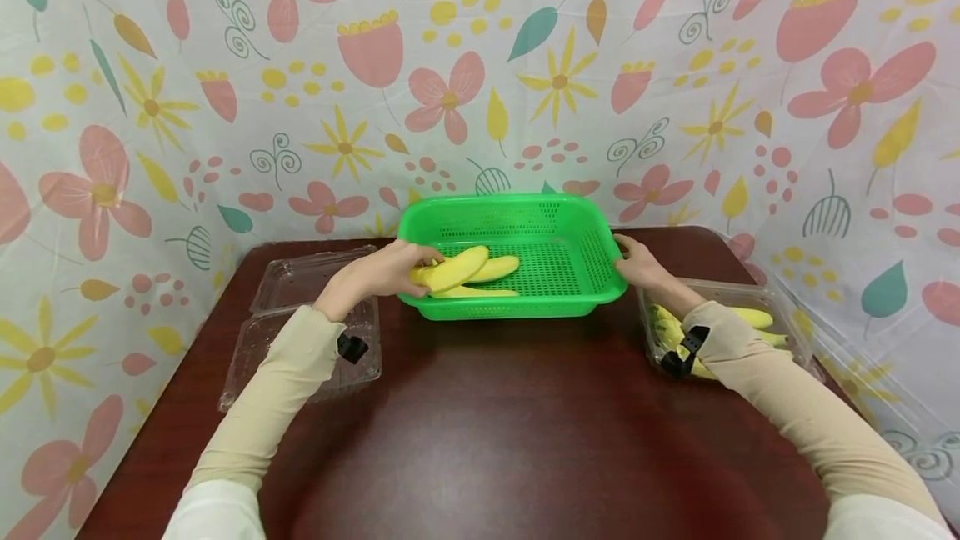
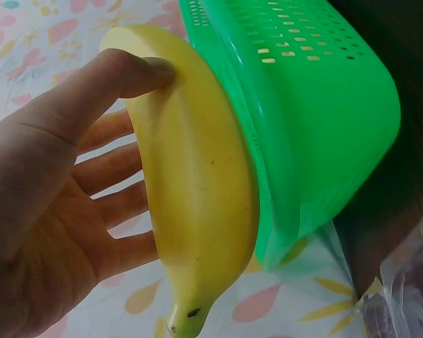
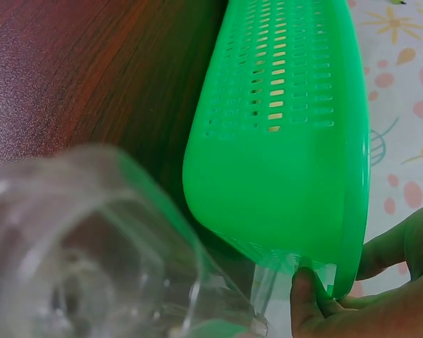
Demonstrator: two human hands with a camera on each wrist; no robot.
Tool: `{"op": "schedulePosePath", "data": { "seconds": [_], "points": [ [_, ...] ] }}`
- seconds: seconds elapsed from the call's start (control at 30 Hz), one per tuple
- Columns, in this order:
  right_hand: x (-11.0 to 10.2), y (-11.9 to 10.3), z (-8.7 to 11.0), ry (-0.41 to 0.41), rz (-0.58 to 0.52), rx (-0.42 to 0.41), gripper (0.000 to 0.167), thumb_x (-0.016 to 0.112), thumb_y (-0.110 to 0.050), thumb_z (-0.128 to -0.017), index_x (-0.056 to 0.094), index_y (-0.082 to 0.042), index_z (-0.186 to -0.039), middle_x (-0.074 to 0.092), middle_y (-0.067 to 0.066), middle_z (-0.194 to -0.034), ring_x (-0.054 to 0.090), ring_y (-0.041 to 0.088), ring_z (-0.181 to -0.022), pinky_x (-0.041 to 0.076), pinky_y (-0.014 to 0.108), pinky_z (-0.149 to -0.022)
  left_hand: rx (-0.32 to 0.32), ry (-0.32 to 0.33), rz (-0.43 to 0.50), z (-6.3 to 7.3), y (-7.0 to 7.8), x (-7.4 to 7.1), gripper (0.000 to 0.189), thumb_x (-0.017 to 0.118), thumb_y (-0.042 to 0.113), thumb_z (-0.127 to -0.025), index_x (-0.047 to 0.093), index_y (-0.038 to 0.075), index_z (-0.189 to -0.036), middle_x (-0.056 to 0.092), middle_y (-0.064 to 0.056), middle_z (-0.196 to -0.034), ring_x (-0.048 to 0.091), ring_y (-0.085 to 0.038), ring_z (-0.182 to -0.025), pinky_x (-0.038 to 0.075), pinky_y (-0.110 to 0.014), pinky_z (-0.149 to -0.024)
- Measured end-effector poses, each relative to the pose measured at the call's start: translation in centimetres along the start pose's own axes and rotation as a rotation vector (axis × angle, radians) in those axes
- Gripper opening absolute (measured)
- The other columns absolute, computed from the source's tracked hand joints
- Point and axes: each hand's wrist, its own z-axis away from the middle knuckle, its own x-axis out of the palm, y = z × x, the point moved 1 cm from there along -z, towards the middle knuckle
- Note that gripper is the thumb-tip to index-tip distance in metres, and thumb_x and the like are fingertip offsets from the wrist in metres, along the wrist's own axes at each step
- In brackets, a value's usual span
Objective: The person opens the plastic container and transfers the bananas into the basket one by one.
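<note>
Banana (image 1: pixel 452 270), held between thumb and fingers of the left hand (image 1: pixel 384 270), is at the left end of the green plastic basket (image 1: pixel 517 309), whose right rim the right hand (image 1: pixel 636 263) pinches. The step seems to be transferring it (in or out, I cannot tell); the next move likely calls for clearing the rim. Its yellow skin is faintly specked, greenish at one end.
</note>
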Motion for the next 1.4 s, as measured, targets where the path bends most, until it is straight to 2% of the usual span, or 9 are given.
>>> {"op": "schedulePosePath", "data": {
  "seconds": [0.13,0.23,0.3,0.43,0.57,0.77,1.0,1.4],
  "points": [
    [0.0,-0.1,0.0,0.001,-0.004,-0.001,0.065,0.029,0.0,-0.097,-0.001,0.004,-0.153,0.021,0.039,-0.15,0.034,0.049,-0.133,0.041,0.04,-0.078,0.028,0.003,-0.01,-0.6,0.2,0.1,0.049,0.07,0.011,-0.085,0.057,0.0,-0.131,0.067,-0.02,-0.117,0.066,-0.023,-0.092,0.05,-0.028,-0.071],
    [0.1,-0.1,0.0,0.004,-0.003,0.002,0.064,0.03,0.0,-0.097,0.0,0.004,-0.154,0.023,0.039,-0.148,0.038,0.047,-0.129,0.041,0.04,-0.077,0.039,0.0,-0.016,-1.2,0.3,0.1,0.049,0.071,0.012,-0.085,0.057,-0.001,-0.131,0.066,-0.02,-0.118,0.066,-0.029,-0.105,0.056,-0.035,-0.082],
    [0.1,-0.1,0.0,0.003,-0.001,0.002,0.064,0.029,0.0,-0.097,0.0,0.004,-0.154,0.024,0.039,-0.148,0.038,0.047,-0.128,0.041,0.042,-0.078,0.035,-0.012,-0.015,-1.6,0.4,0.2,0.049,0.071,0.013,-0.086,0.057,0.0,-0.131,0.065,-0.02,-0.121,0.064,-0.031,-0.111,0.055,-0.038,-0.087],
    [0.2,-0.3,0.0,-0.002,-0.005,-0.002,0.064,0.03,0.0,-0.097,0.0,0.005,-0.153,0.022,0.039,-0.149,0.037,0.048,-0.13,0.041,0.042,-0.079,0.015,-0.047,-0.013,-2.6,0.7,0.5,0.051,0.07,0.015,-0.087,0.056,0.003,-0.134,0.063,-0.018,-0.126,0.061,-0.03,-0.116,0.054,-0.04,-0.091],
    [0.1,-0.5,-0.1,-0.003,0.005,-0.002,0.064,0.029,0.0,-0.097,-0.001,0.005,-0.153,0.019,0.038,-0.151,0.035,0.048,-0.132,0.041,0.042,-0.08,-0.013,-0.074,-0.018,-3.8,0.9,0.7,0.052,0.07,0.017,-0.087,0.055,0.005,-0.135,0.062,-0.016,-0.129,0.059,-0.029,-0.119,0.053,-0.039,-0.092],
    [0.0,-0.6,-0.5,0.017,0.026,0.009,0.065,0.03,0.0,-0.096,0.0,0.004,-0.154,0.024,0.038,-0.147,0.042,0.043,-0.121,0.041,0.041,-0.078,-0.028,-0.087,-0.004,-5.1,0.9,1.0,0.051,0.07,0.016,-0.088,0.055,0.007,-0.136,0.06,-0.014,-0.133,0.057,-0.028,-0.122,0.052,-0.038,-0.093],
    [0.1,-0.4,-0.4,0.017,0.054,0.022,0.066,0.031,-0.001,-0.095,0.0,0.005,-0.153,0.029,0.039,-0.144,0.042,0.045,-0.123,0.042,0.038,-0.077,-0.063,-0.113,-0.013,-5.9,0.7,1.7,0.05,0.069,0.017,-0.088,0.055,0.01,-0.136,0.06,-0.014,-0.132,0.054,-0.028,-0.123,0.051,-0.037,-0.093],
    [0.2,-0.3,-0.3,0.022,0.051,0.006,0.064,0.03,-0.001,-0.096,0.001,0.005,-0.153,0.027,0.039,-0.146,0.042,0.046,-0.124,0.043,0.037,-0.078,-0.061,-0.141,-0.066,-7.4,0.2,2.8,0.05,0.07,0.015,-0.087,0.057,0.008,-0.135,0.061,-0.013,-0.128,0.054,-0.028,-0.119,0.049,-0.038,-0.096]
  ]
}}
